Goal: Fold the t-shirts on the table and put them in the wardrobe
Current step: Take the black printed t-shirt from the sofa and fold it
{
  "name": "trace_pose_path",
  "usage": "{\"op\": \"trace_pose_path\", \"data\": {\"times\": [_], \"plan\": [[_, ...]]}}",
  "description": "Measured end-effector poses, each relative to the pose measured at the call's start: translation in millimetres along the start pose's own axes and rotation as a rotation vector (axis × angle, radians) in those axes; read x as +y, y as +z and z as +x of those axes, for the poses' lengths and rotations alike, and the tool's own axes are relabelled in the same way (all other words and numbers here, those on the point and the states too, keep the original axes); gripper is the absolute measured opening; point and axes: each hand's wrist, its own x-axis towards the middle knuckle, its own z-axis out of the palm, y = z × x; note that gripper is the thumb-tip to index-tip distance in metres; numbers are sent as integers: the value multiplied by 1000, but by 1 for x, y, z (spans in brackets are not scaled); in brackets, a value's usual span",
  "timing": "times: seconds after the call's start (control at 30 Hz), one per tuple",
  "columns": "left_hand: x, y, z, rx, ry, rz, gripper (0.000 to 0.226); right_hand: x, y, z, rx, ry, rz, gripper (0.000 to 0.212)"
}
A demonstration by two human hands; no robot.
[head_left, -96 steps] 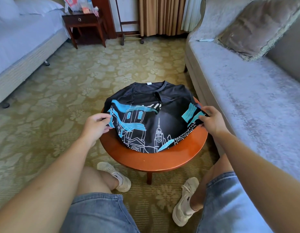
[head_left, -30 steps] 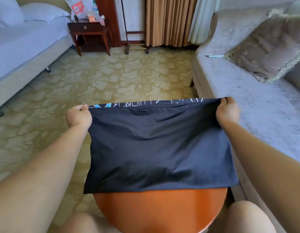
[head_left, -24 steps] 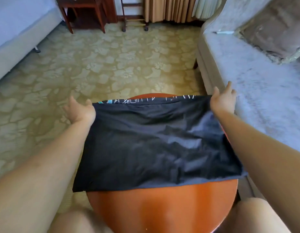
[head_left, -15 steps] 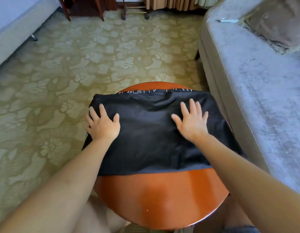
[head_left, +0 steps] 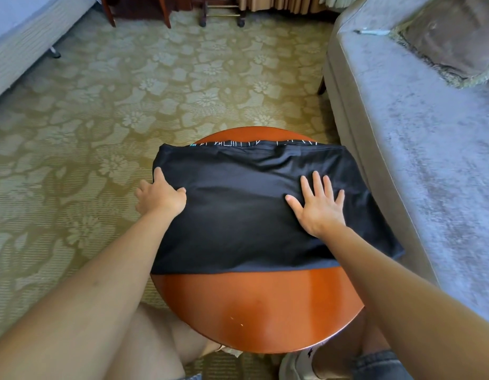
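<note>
Since half a second ago the left hand (head_left: 161,197) has slid outward from the top of the cloth to its left border, while the right hand (head_left: 318,204) stays pressed flat on the right half. On the left hand the forefinger lies straight along the border and the thumb rests on the fabric; its other fingers bend down past the side, and I cannot tell whether they clamp anything. On the right hand all 5 fingers (head_left: 316,182) are straight and spread apart. A black t-shirt (head_left: 251,220), soft, matte and lightly creased, lies folded into a broad rectangle on the far half of the round, glossy red-brown wooden counter (head_left: 254,305), its 2 side borders drooping over the rim. One thin strip of white line print with a teal speck shows along its far border. Around it lie an olive carpet (head_left: 128,105) with a raised floral pattern and a grey velvety sofa (head_left: 430,160).
</note>
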Motion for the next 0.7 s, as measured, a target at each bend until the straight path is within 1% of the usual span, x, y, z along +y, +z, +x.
{"op": "trace_pose_path", "data": {"times": [0.1,0.2,0.33,0.4,0.47,0.53,0.63,0.7], "plan": [[1,-4,2,-68,31,-25,82,0,1,-1,4,-1,-4,76],[0,-11,8,-110,45,-52,92,1,0,-3,-1,4,-6,76],[-7,-17,11,-196,56,-217,101,2,1,-7,-11,1,-14,75],[-12,-20,9,-243,110,-273,101,2,0,-7,-22,2,-13,75],[-18,-25,6,-269,191,-278,98,3,-2,-9,-43,11,-15,75],[-29,-30,4,-319,240,-277,98,1,-2,-15,-20,12,-2,76],[-44,-35,0,-400,276,-300,98,-8,4,-35,79,-89,14,74],[-49,-35,-3,-404,318,-320,93,-18,7,-44,41,-149,-1,72]]}}
